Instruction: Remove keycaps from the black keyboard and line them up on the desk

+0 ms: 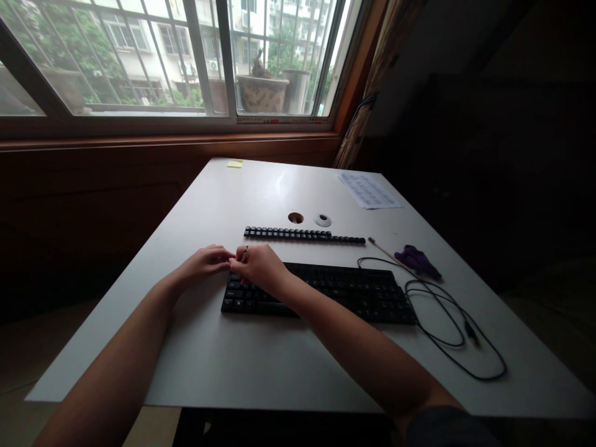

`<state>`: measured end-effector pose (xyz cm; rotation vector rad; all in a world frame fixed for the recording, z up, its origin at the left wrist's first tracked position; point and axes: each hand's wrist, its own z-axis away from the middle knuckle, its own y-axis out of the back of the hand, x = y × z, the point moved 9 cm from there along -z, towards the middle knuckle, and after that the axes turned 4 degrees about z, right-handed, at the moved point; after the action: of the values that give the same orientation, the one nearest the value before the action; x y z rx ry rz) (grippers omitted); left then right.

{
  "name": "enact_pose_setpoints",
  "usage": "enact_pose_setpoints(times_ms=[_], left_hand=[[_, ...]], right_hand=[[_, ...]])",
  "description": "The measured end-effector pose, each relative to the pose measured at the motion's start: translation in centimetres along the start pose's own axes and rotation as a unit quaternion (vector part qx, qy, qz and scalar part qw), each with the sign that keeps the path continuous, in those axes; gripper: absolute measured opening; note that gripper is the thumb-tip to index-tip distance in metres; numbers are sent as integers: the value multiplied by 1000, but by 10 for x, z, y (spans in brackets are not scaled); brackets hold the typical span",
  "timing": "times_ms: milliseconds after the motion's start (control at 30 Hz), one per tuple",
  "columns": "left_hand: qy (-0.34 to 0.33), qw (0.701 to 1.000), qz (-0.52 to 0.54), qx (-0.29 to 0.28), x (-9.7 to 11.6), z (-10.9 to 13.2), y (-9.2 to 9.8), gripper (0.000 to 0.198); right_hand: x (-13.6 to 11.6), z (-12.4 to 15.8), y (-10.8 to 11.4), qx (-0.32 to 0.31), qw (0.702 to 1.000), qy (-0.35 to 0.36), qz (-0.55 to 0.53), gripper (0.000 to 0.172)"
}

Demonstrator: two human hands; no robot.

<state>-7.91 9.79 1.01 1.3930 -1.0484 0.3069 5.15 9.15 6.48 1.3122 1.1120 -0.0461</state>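
Observation:
A black keyboard (354, 292) lies on the white table, its upper left corner under my hands. My right hand (258, 267) is closed in a pinch over that corner, and a small dark loop shows at its fingers; whether this is a ring or a tool I cannot tell. From the left, my left hand (207, 262) meets it, fingers bent together at the keyboard's corner, their tips partly hidden by the right hand. What either pinch holds is too small to make out. Beyond the keyboard, loose black keycaps (288, 233) stand lined up in rows.
Right of the keyboard lie its coiled cable (459, 341), a thin stick-like brush (386, 251) and a purple cloth (418, 261). Farther back are a cable hole (295, 218), its round cover (322, 220), printed sheets (370, 190) and yellow sticky notes (234, 164).

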Motion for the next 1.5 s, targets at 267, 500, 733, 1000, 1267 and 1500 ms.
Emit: enact_pose_setpoints(times_ms=[267, 500, 733, 1000, 1267, 1500], left_hand=[[-4, 1000, 12, 5, -4, -1, 0, 17], [39, 998, 48, 29, -23, 2, -1, 20], [48, 997, 44, 32, -21, 2, 0, 26], [20, 1000, 3, 1, 2, -1, 0, 31], [38, 999, 7, 5, -2, -2, -1, 32], [67, 997, 46, -2, 1, -1, -3, 33]], right_hand=[[-32, -15, -9, -33, 973, 62, 220, 25], [-48, -27, -23, -98, 949, 88, 285, 31], [-45, -35, -21, -142, 953, 82, 253, 29], [-4, -11, 0, -123, 992, 31, 22, 28], [-9, -9, 2, -95, 994, 32, 37, 24], [12, 7, -9, -62, 988, 18, -140, 29]])
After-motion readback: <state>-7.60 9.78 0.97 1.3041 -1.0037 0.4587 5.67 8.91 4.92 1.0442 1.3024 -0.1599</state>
